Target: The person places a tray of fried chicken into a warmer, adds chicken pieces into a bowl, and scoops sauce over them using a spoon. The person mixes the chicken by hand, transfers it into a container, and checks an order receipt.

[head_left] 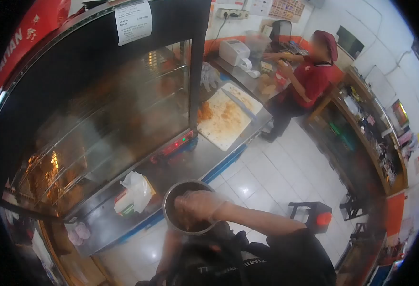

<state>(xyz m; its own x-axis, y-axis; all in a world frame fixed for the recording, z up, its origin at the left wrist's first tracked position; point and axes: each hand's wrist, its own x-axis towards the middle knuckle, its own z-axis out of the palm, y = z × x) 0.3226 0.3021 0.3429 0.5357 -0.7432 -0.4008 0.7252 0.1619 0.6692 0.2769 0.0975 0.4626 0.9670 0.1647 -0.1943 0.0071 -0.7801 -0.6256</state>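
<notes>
A round metal bowl [167, 215] is in front of my body, beside the edge of the steel counter. My right hand [197, 208] reaches down inside it, smeared by motion, and seems to wear a thin clear glove. Its fingers cannot be made out, nor can the bowl's contents. From below, my left forearm [170, 250] rises to the bowl; my left hand supports it, with the fingers hidden behind it. Close by on the counter, a crumpled white plastic bag [137, 189] lies over a small box [123, 204].
A glass-fronted heated cabinet [109, 109] stands on the steel counter [169, 172]. Beyond it lie a stained white cutting board [219, 126] and a knife [238, 102]. A co-worker in red [314, 81] handles items at the far counter. A dark stool [312, 212] stands on the right.
</notes>
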